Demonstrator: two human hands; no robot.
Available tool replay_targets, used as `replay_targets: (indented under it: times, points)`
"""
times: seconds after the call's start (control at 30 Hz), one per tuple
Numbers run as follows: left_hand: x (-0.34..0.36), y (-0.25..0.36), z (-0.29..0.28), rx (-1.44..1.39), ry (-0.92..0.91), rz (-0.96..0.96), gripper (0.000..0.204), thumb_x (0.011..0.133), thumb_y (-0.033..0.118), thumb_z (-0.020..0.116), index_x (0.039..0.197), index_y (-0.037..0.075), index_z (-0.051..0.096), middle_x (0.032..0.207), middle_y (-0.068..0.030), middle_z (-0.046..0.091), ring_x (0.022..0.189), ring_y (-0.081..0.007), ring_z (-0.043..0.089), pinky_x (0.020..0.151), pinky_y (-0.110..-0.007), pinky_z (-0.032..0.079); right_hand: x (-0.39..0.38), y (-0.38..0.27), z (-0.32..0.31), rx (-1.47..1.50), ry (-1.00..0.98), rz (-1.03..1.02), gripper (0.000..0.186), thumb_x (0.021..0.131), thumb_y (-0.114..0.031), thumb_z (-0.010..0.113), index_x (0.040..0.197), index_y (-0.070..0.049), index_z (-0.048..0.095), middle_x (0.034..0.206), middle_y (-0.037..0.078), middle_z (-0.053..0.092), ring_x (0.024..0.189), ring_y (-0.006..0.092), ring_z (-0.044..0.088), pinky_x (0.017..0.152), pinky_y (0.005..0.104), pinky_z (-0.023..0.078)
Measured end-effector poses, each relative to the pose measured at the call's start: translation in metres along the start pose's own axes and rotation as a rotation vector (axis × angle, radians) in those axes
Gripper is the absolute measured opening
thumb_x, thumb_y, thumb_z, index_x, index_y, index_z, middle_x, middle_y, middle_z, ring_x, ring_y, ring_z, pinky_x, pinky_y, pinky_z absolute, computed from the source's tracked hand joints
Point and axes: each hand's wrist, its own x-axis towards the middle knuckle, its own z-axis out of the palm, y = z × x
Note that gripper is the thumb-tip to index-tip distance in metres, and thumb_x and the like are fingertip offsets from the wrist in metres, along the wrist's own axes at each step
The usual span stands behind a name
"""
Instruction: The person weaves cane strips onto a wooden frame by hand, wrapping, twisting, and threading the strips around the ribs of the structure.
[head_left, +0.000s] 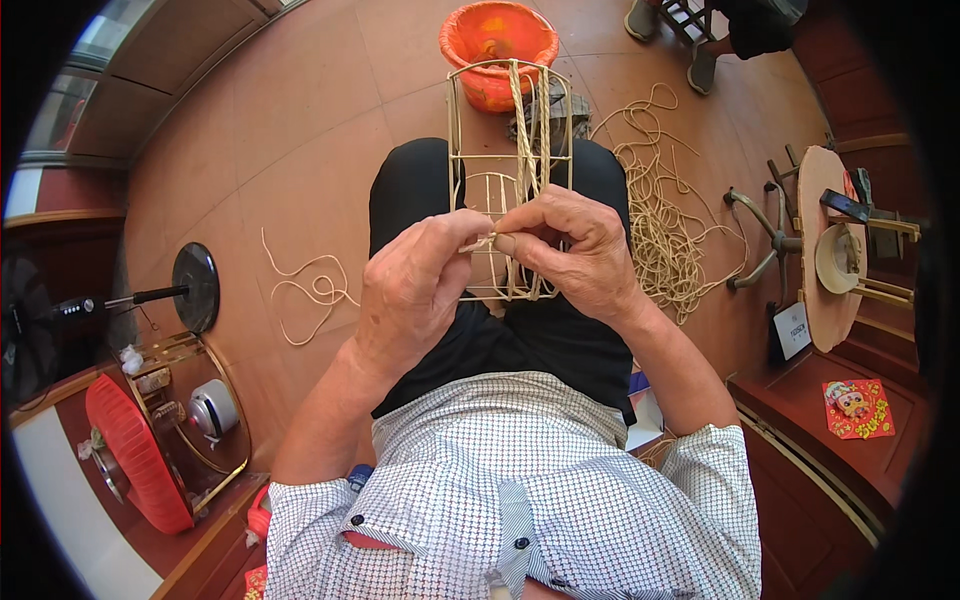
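Cord (484, 243) lay pinched in the nearly closed thumb and fingertips of our left hand (415, 272) and right hand (578, 252), above the near end of the gold-coloured frame (490, 157) between our knees (408, 190). We judged that uneven tension could slip the cord, and that poor support at the knees could tilt the frame. A snag in the cord heap (665, 225) at our right could jerk the work. The orange bucket (490, 98) bounded us beyond the frame's far edge; we had wider room leftward, past one loose cord length (325, 294).
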Motion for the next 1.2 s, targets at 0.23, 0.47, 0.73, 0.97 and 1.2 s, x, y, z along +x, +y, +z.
replay_targets:
  times: [0.23,0.47,0.73,0.97,1.2]
  points:
    - [0.002,0.013,-0.003,-0.202,-0.081,-0.341,0.020,0.095,-0.006,0.072,0.113,0.003,0.067,0.087,-0.0092,0.072,0.077,-0.0180,0.071,0.070,-0.032,0.056,0.000,-0.002,0.000,0.006,-0.002,0.032,0.008,0.097,-0.006,0.084,0.104,-0.002,0.083,0.090,-0.001,0.071,0.077,0.0031,0.064,0.066,0.0233,0.052]
    - [0.000,0.008,-0.003,-0.609,-0.118,-0.666,0.009,0.103,0.004,0.071,0.111,0.002,0.067,0.088,0.0051,0.065,0.077,-0.0006,0.056,0.068,-0.020,0.045,-0.001,-0.008,0.004,-0.010,0.036,0.045,0.007,0.096,-0.005,0.084,0.101,-0.001,0.082,0.088,-0.002,0.070,0.074,0.0025,0.063,0.065,0.0225,0.051]
    - [0.000,0.008,-0.012,-0.661,-0.156,-0.687,0.018,0.101,0.015,0.074,0.113,0.002,0.069,0.084,0.0066,0.057,0.075,-0.0010,0.047,0.068,-0.021,0.039,-0.002,-0.007,0.007,-0.053,0.055,0.034,0.005,0.094,-0.004,0.083,0.098,-0.001,0.081,0.087,-0.001,0.070,0.073,0.0029,0.063,0.063,0.0227,0.051]
    - [0.001,0.008,-0.012,-0.674,-0.151,-0.689,0.020,0.100,0.016,0.075,0.112,0.001,0.070,0.084,0.0038,0.064,0.075,-0.0014,0.054,0.067,-0.021,0.042,-0.001,-0.006,0.010,-0.091,0.077,0.004,0.004,0.092,-0.003,0.081,0.096,-0.001,0.081,0.086,0.000,0.071,0.071,0.0043,0.064,0.062,0.0237,0.052]
    - [0.001,0.013,-0.006,-0.595,-0.096,-0.650,0.014,0.100,0.008,0.073,0.112,0.000,0.070,0.089,0.0005,0.069,0.079,-0.0011,0.058,0.069,-0.020,0.046,-0.002,-0.006,0.011,-0.126,0.087,-0.021,0.003,0.092,-0.003,0.081,0.095,-0.002,0.081,0.085,0.001,0.070,0.070,0.0046,0.063,0.061,0.0240,0.051]
